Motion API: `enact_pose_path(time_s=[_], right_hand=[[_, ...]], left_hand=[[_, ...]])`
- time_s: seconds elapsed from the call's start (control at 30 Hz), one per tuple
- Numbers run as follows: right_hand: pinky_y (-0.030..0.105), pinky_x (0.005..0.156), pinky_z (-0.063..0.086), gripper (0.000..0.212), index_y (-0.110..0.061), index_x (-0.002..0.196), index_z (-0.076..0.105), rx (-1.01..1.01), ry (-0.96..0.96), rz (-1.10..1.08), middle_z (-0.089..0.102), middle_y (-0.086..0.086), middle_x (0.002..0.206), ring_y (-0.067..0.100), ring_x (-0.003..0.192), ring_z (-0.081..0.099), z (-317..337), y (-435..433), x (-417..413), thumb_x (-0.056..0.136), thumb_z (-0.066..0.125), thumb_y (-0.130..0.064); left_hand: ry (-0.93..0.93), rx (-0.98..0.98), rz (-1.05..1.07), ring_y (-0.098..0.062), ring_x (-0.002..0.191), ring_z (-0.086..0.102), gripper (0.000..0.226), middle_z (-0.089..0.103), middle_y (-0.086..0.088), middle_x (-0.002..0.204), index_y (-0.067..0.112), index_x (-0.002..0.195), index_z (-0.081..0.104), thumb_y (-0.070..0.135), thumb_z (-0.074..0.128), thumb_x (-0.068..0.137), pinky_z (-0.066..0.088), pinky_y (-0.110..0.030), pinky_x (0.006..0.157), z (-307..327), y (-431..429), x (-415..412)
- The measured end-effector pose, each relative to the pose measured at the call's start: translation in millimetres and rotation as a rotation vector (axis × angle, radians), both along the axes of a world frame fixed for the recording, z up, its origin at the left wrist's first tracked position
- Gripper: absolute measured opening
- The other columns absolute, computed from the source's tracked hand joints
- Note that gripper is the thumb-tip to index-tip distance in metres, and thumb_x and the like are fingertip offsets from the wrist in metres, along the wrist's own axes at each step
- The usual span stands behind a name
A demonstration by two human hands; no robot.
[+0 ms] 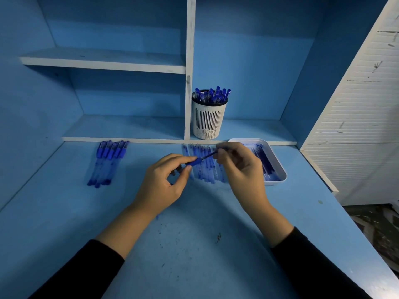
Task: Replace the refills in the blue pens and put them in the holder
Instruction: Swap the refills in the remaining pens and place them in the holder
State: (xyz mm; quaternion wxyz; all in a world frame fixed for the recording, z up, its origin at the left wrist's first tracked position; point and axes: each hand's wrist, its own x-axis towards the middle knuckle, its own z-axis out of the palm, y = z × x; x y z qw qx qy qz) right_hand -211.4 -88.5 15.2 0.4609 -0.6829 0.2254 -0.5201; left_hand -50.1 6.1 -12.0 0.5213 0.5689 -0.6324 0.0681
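**Black sleeves (86, 270), both hands on one pen (194, 162)**

My left hand (166, 180) pinches its blue grip; my right hand (239, 167) pinches the thin refill (208, 156) end. Its axis runs hand to hand, rising rightward. Beyond both stands the holder (209, 117), nearer my right.

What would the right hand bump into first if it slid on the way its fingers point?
Probably the left hand, gripping the same pen; depth is hard to judge.
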Motion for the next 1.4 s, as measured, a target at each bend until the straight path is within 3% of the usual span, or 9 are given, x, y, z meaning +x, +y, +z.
enact_pose_path(time_s=[0.1, 0.2, 0.3, 0.57, 0.77, 0.97, 1.1, 1.23, 1.4], right_hand=[[0.04, 0.073, 0.051, 0.009, -0.008, 0.096, 0.062, 0.037, -0.005, -0.002, 0.062, 0.017, 0.082, 0.036, 0.077, 0.062, 1.8, -2.4, -0.9, 0.09, 0.062, -0.001], [0.029, 0.067, 0.048, 0.012, -0.013, 0.084, 0.064, -0.006, 0.098, -0.054, 0.061, 0.005, 0.075, 0.018, 0.067, 0.057, 1.0, -5.5, 0.3, 0.083, 0.071, -0.004], [0.017, 0.07, 0.046, 0.012, -0.014, 0.087, 0.069, 0.003, 0.19, 0.015, 0.064, -0.005, 0.075, 0.004, 0.068, 0.059, -1.8, -5.6, 0.1, 0.085, 0.069, -0.003], [0.021, 0.069, 0.053, 0.007, -0.008, 0.089, 0.067, 0.008, 0.259, 0.128, 0.07, 0.01, 0.08, 0.022, 0.073, 0.067, 0.3, 5.0, 6.6, 0.085, 0.068, -0.003], [0.022, 0.071, 0.053, 0.014, -0.011, 0.099, 0.068, 0.287, 0.302, 0.204, 0.072, 0.004, 0.086, 0.009, 0.074, 0.066, -1.0, 9.0, 10.0, 0.086, 0.07, -0.013], [0.009, 0.076, 0.048, 0.021, -0.018, 0.098, 0.072, -0.086, 0.665, 0.248, 0.069, -0.004, 0.087, 0.004, 0.079, 0.063, -10.8, 25.4, 22.8, 0.079, 0.077, -0.025], [0.006, 0.072, 0.04, 0.015, -0.015, 0.096, 0.071, -0.323, 0.738, 0.274, 0.062, -0.002, 0.086, 0.002, 0.073, 0.055, -17.7, 33.0, 33.3, 0.082, 0.073, -0.018], [0.009, 0.07, 0.044, 0.007, -0.018, 0.087, 0.071, -0.172, 0.649, 0.241, 0.066, -0.01, 0.079, 0.0, 0.072, 0.058, -15.5, 26.8, 34.1, 0.085, 0.069, -0.012], [0.02, 0.069, 0.05, 0.009, -0.012, 0.088, 0.068, 0.175, 0.188, 0.211, 0.068, 0.005, 0.08, 0.012, 0.072, 0.062, -6.3, 22.9, 31.1, 0.087, 0.067, -0.004]], left_hand=[[0.005, -0.002, -0.007, -0.009, 0.078, 0.059, 0.02, 0.066, 0.006, 0.092, 0.01, 0.108, 0.073, 0.009, 0.064, 0.09, 0.05, -0.029, 0.066, 1.1, 2.1, 2.5], [0.002, 0.01, -0.003, -0.009, 0.079, 0.061, 0.02, 0.068, 0.005, 0.092, 0.01, 0.107, 0.074, 0.009, 0.065, 0.089, 0.051, -0.027, 0.067, -0.9, 3.9, 10.0], [0.015, 0.022, -0.004, -0.008, 0.082, 0.064, 0.02, 0.07, 0.006, 0.094, 0.011, 0.106, 0.075, 0.008, 0.067, 0.088, 0.053, -0.025, 0.069, -1.5, 6.2, 13.8], [0.006, 0.043, -0.009, -0.003, 0.089, 0.067, 0.019, 0.072, 0.006, 0.096, 0.009, 0.105, 0.076, 0.009, 0.068, 0.087, 0.052, -0.017, 0.081, 3.6, 13.7, 12.5], [0.036, 0.073, 0.015, -0.004, 0.094, 0.067, 0.02, 0.072, 0.009, 0.1, 0.011, 0.106, 0.075, 0.005, 0.07, 0.088, 0.049, -0.014, 0.083, 8.2, 26.4, 24.0], [0.035, 0.067, 0.049, -0.004, 0.098, 0.066, 0.02, 0.071, 0.01, 0.104, 0.012, 0.108, 0.074, 0.011, 0.066, 0.089, 0.05, -0.016, 0.087, 8.5, 42.0, 40.8], [0.045, 0.095, 0.05, -0.006, 0.097, 0.067, 0.02, 0.07, 0.013, 0.103, 0.014, 0.107, 0.073, 0.01, 0.065, 0.089, 0.05, -0.017, 0.087, 6.4, 49.4, 47.1], [0.052, 0.1, 0.056, -0.004, 0.097, 0.066, 0.02, 0.07, 0.014, 0.103, 0.015, 0.106, 0.074, 0.006, 0.067, 0.089, 0.05, -0.016, 0.087, 5.8, 50.4, 48.1], [0.067, 0.116, 0.066, -0.009, 0.093, 0.067, 0.02, 0.071, 0.01, 0.1, 0.015, 0.104, 0.074, 0.007, 0.065, 0.089, 0.052, -0.02, 0.082, 4.8, 49.0, 48.8]])
